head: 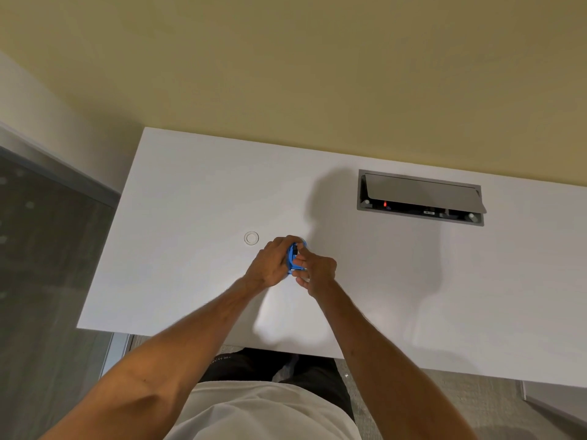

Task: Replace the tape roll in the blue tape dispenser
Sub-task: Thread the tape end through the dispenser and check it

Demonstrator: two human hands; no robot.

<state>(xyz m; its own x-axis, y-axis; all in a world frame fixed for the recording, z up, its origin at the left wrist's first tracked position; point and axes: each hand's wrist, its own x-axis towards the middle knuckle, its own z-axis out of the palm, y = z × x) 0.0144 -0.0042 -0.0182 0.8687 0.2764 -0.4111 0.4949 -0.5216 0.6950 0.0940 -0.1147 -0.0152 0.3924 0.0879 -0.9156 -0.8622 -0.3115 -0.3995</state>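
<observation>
A small blue tape dispenser (292, 257) is held above the white desk (190, 217), mostly covered by my fingers. My left hand (270, 264) wraps around its left side. My right hand (316, 270) pinches its lower right part with the fingertips. A clear tape roll (251, 238) lies flat on the desk just left of and beyond my hands. Whether a roll sits inside the dispenser is hidden by my fingers.
A grey cable box (421, 197) with its lid tilted open is set into the desk at the back right. The desk's left edge (108, 236) drops to a dark floor. A yellow wall stands behind the desk.
</observation>
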